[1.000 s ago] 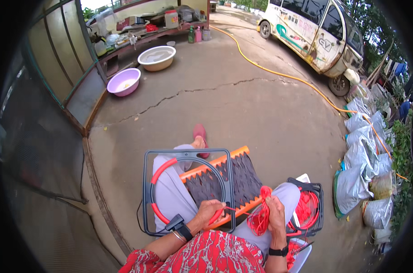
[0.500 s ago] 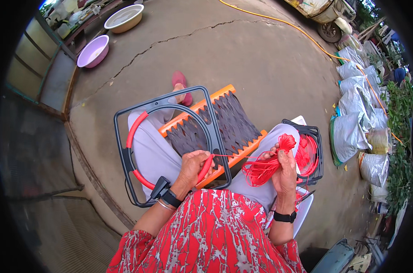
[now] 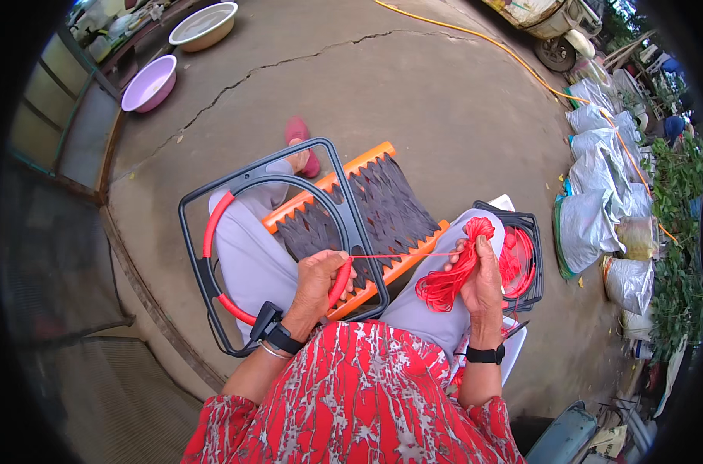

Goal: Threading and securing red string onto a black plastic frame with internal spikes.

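Note:
A dark grey square frame (image 3: 353,213) with a round ring inside it leans across my lap. Red cord covers parts of the ring in tight wraps (image 3: 215,224). My left hand (image 3: 319,280) is closed around the ring's lower right, on a red wrapped stretch, its thumb and index finger pinching the cord. From there a single red strand (image 3: 401,255) runs nearly straight to my right hand (image 3: 484,284). That hand is closed on a looped bundle of red cord (image 3: 449,284), its loops drooping to the left.
An orange rack with dark woven strips (image 3: 386,193) lies between my legs. Beside my right knee are stacked dark frames (image 3: 534,224) with red cord. White sacks (image 3: 591,232) line the right side. Two basins (image 3: 152,83) stand far left; a yellow hose (image 3: 514,62) crosses the ground.
The strand between my hands has grown straighter and more taut. The square frame and my left hand have shifted slightly left in view.

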Tool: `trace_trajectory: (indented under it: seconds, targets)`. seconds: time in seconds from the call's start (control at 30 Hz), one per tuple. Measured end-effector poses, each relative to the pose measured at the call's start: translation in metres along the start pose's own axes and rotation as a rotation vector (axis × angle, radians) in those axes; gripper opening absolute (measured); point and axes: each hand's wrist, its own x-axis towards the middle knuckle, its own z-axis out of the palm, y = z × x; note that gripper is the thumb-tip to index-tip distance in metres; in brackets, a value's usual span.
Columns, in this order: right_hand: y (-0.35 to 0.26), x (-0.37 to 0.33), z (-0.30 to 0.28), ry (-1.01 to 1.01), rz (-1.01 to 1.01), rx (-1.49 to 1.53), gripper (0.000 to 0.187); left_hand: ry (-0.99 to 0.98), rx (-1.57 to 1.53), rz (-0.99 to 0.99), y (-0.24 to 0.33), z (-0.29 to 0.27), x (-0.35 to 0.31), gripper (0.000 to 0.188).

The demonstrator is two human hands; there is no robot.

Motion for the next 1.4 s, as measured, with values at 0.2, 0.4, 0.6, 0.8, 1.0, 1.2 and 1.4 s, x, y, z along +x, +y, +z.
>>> trace_trajectory:
  seconds: [0.2, 0.4, 0.6, 0.8, 1.0, 1.2, 1.4]
  targets:
    - [0.015, 0.011, 0.0, 0.093, -0.049, -0.187, 0.018, 0.07, 0.008, 0.052, 0.006, 0.0, -0.001, 0.019]
    - [-0.048, 0.028, -0.059, 0.229, -0.439, 0.246, 0.019, 0.094, -0.032, 0.103, 0.013, -0.007, -0.001, 0.018]
    - [-0.112, 0.005, -0.046, 0.442, -0.644, -0.392, 0.037, 0.099, -0.025, 0.055, 0.016, -0.009, 0.001, 0.019]
    - [-0.035, -0.017, 0.041, -0.109, -0.119, -1.059, 0.036, 0.133, -0.005, 0.041, 0.01, -0.006, 0.001, 0.018]
    - [0.023, -0.032, 0.057, -0.432, 0.048, -1.083, 0.031, 0.081, 0.077, -0.08, 0.016, 0.003, 0.0, 0.015]
    - [0.046, -0.041, 0.066, -0.47, -0.335, -1.557, 0.031, 0.067, 0.109, -0.018, 0.005, -0.009, 0.01, 0.013]
    - [0.111, 0.009, 0.088, -0.268, -0.566, -1.773, 0.032, 0.165, 0.206, 0.129, -0.014, -0.001, 0.013, 0.012]
